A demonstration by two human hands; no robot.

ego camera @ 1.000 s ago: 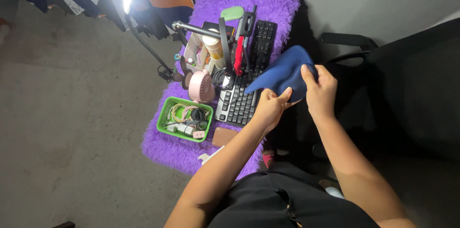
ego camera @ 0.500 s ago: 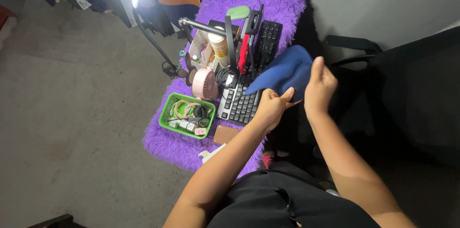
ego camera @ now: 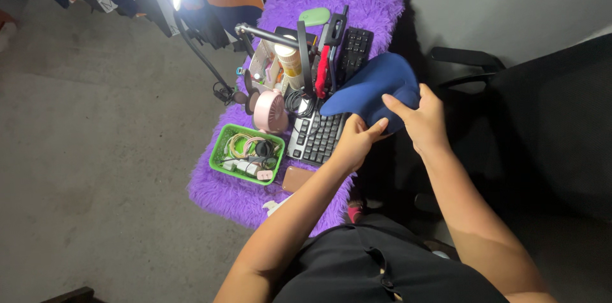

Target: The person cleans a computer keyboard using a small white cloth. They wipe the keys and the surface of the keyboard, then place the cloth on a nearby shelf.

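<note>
grey concrete floor, shaggy purple fur rug (ego camera: 242,198) laid with clutter. item: soft dark-blue fabric cushion (ego camera: 373,89), held up over the black keyboard (ego camera: 322,131). left hand (ego camera: 354,140) pinches its lower edge, thumb and fingers closed on the cloth; right hand (ego camera: 421,118) clasps its right side. step judged: turning the cushion between both hands. also listed: green plastic basket (ego camera: 220,144) of coiled cables, pink round handheld fan (ego camera: 268,112), cylindrical cream container with orange band (ego camera: 290,61), pale green oval mouse (ego camera: 314,16).

Bare forearms, no sleeves, black garment with seams
</note>
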